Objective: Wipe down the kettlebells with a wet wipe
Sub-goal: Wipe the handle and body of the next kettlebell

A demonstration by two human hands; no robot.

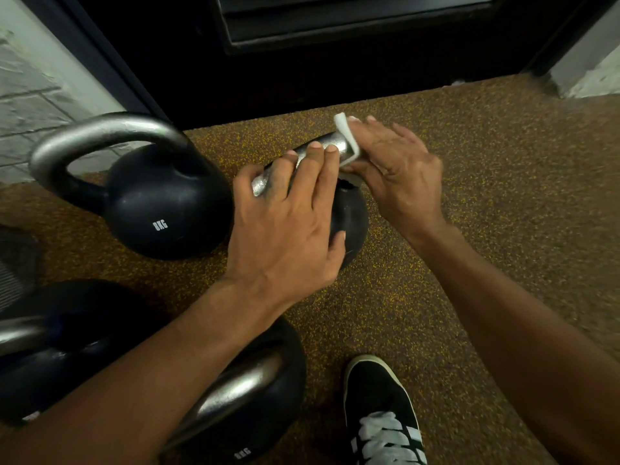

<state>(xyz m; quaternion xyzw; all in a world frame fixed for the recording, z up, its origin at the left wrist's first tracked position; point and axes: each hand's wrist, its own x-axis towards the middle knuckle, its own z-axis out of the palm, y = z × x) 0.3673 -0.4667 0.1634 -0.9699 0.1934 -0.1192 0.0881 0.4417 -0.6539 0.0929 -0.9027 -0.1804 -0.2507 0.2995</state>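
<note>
A black kettlebell with a silver handle stands on the floor in the middle. My left hand lies over its body, fingers curled onto the handle's left part. My right hand holds a white wet wipe wrapped around the handle's right end, thumb below and fingers over it. A second black kettlebell marked 8KG stands upright at the left. Two more kettlebells sit near me, one under my left forearm and one at the lower left.
The floor is brown speckled rubber. A dark door or cabinet front rises just beyond the kettlebells, with pale block wall at the left. My black shoe with white laces stands at the bottom.
</note>
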